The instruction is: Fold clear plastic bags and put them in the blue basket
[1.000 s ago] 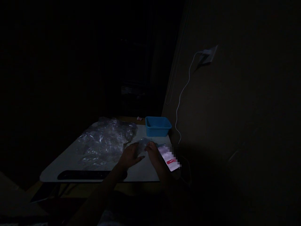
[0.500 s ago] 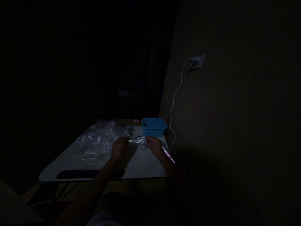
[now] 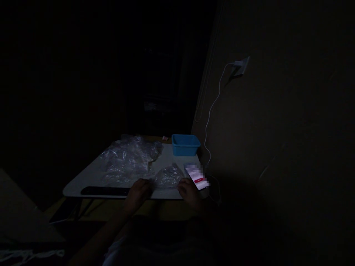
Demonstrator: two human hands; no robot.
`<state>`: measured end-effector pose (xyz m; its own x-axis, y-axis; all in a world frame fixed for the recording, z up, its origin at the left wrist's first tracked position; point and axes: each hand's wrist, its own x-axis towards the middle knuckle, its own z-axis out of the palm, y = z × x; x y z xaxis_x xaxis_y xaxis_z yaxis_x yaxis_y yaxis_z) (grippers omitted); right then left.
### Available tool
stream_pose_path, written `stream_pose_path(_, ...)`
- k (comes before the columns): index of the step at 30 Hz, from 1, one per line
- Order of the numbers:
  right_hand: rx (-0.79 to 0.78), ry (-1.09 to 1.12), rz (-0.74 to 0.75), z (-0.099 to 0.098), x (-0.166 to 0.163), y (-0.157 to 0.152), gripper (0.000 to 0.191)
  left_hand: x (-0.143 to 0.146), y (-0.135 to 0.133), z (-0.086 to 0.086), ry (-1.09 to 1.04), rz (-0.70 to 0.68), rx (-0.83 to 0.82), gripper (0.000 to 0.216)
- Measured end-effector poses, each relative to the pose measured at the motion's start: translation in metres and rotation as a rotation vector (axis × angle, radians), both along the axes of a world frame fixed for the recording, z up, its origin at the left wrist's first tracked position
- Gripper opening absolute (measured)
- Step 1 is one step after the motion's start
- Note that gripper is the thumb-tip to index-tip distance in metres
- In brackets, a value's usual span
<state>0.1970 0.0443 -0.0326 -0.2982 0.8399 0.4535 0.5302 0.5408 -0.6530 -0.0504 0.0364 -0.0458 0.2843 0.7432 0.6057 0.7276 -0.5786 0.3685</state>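
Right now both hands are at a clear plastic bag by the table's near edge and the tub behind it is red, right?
No: the tub is blue, not red, as the head view shows. The left hand and right hand do flank the clear plastic bag.

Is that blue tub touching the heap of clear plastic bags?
Apart. The head view shows a strip of bare table between the blue tub and the heap of clear plastic bags.
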Motion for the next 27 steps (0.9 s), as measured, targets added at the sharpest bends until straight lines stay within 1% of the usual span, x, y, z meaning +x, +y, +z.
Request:
stream_pose_path(2, -0.124, 0.148, 0.012, 0.001, -0.001, 0.004, 0.013, 0.006, 0.005, 0.008, -0.238, -0.019, -0.125, 0.019)
stream_pose_path(4, -0.302, 0.349, -0.004, 0.004, -0.004, 0.011, 0.015, 0.015, 0.011, 0.017, -0.516, -0.049, -0.321, 0.02)
stream_pose_path(6, -0.472, 0.577, -0.02, 0.01, -0.008, 0.019, 0.016, 0.024, 0.017, 0.023, -0.784, -0.114, -0.53, 0.022)
stream_pose_path(7, -0.54, 0.689, -0.016, 0.014, -0.009, 0.022, 0.016, 0.028, 0.019, 0.025, -0.904, -0.159, -0.603, 0.022)
stream_pose_path(9, -0.66, 0.885, 0.006, 0.023, -0.012, 0.028, 0.016, 0.033, 0.023, 0.029, -1.097, -0.261, -0.676, 0.022)
stream_pose_path(10, -0.711, 0.959, 0.021, 0.028, -0.012, 0.03, 0.016, 0.034, 0.024, 0.031, -1.161, -0.31, -0.692, 0.022)
stream_pose_path(12, -0.797, 1.046, 0.041, 0.036, -0.011, 0.033, 0.017, 0.032, 0.026, 0.033, -1.211, -0.375, -0.711, 0.022)
stream_pose_path(13, -0.833, 1.056, 0.048, 0.04, -0.01, 0.035, 0.018, 0.03, 0.027, 0.034, -1.192, -0.39, -0.707, 0.023)
stream_pose_path(15, -0.903, 1.034, 0.065, 0.045, -0.007, 0.036, 0.018, 0.024, 0.028, 0.034, -1.078, -0.398, -0.668, 0.025)
stream_pose_path(17, -0.939, 1.002, 0.103, 0.047, -0.005, 0.038, 0.021, 0.019, 0.028, 0.033, -0.9, -0.409, -0.621, 0.027)
stream_pose_path(19, -0.942, 0.982, 0.136, 0.045, -0.004, 0.039, 0.024, 0.016, 0.027, 0.032, -0.712, -0.416, -0.602, 0.027)
stream_pose_path(22, -0.925, 0.965, 0.121, 0.041, -0.006, 0.042, 0.023, 0.017, 0.022, 0.035, -0.468, -0.414, -0.597, 0.022)
stream_pose_path(24, -0.91, 0.955, 0.112, 0.036, -0.009, 0.044, 0.021, 0.019, 0.017, 0.039, -0.349, -0.412, -0.561, 0.021)
stream_pose_path(27, -0.76, 0.919, 0.118, 0.028, -0.011, 0.049, 0.022, 0.023, 0.009, 0.045, -0.203, -0.378, -0.44, 0.02)
